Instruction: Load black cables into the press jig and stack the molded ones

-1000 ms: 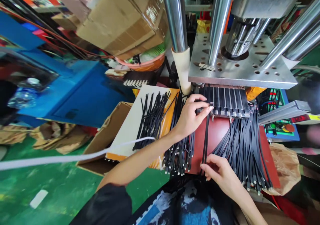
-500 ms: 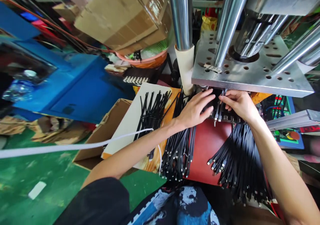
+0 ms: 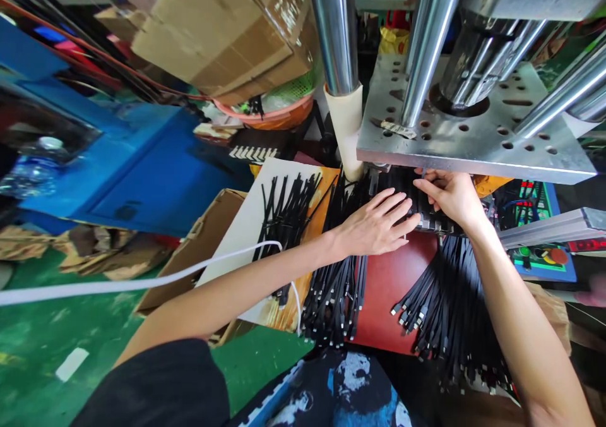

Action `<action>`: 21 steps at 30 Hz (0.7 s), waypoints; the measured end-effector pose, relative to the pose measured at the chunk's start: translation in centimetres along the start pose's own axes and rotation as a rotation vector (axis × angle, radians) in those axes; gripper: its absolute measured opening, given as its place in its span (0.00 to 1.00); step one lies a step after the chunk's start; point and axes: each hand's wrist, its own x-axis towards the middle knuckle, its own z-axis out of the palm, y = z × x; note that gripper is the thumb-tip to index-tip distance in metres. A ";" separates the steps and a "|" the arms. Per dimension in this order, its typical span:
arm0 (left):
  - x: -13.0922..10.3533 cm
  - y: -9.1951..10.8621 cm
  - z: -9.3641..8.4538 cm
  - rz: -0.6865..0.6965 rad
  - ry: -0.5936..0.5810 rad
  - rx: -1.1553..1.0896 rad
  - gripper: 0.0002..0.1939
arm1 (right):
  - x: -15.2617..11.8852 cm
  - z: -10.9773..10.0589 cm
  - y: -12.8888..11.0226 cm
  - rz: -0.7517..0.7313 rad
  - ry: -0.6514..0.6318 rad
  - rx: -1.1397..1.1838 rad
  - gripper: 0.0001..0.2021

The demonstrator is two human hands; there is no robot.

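Under the raised metal press plate [image 3: 473, 155] sits a black slotted fixture [image 3: 395, 184]. My left hand [image 3: 381, 225] lies palm down over its front edge with fingers outstretched; whatever is under the palm is hidden. My right hand [image 3: 449, 193] reaches to the fixture's right part, thumb and forefinger pinched on a thin cable [image 3: 423, 172], mostly hidden by the fingers and plate. Black cables with metal plugs hang in one bundle [image 3: 334, 294] left of the red surface [image 3: 388, 288] and in another bundle [image 3: 457, 307] on its right.
More black cables [image 3: 286, 209] lie on a white board [image 3: 237, 237] at left, above an open carton [image 3: 199, 237]. A white cord [image 3: 189, 269] crosses in front. Steel columns [image 3: 334, 35] flank the press. A blue machine [image 3: 142, 168] stands left, a circuit board [image 3: 534, 206] right.
My left hand has come down and toward me, from the fixture's top to its front edge, covering where cable plugs showed. My right hand stays nearly in place.
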 end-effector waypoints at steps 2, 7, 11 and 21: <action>0.0 0.6 -0.1 -0.018 -0.002 0.006 0.25 | 0.0 0.1 -0.1 0.009 0.035 -0.046 0.17; 0.1 2.7 -0.5 -0.174 -0.046 0.063 0.27 | -3.5 -0.4 -1.1 -0.129 0.168 -0.411 0.11; 0.9 3.5 -0.9 -0.250 -0.119 0.004 0.33 | -7.5 -0.7 -1.6 -0.298 -0.026 -0.842 0.23; 6.2 -0.9 -0.9 -0.473 -0.177 -0.035 0.30 | -1.1 0.9 -1.8 -0.134 -0.024 -1.136 0.26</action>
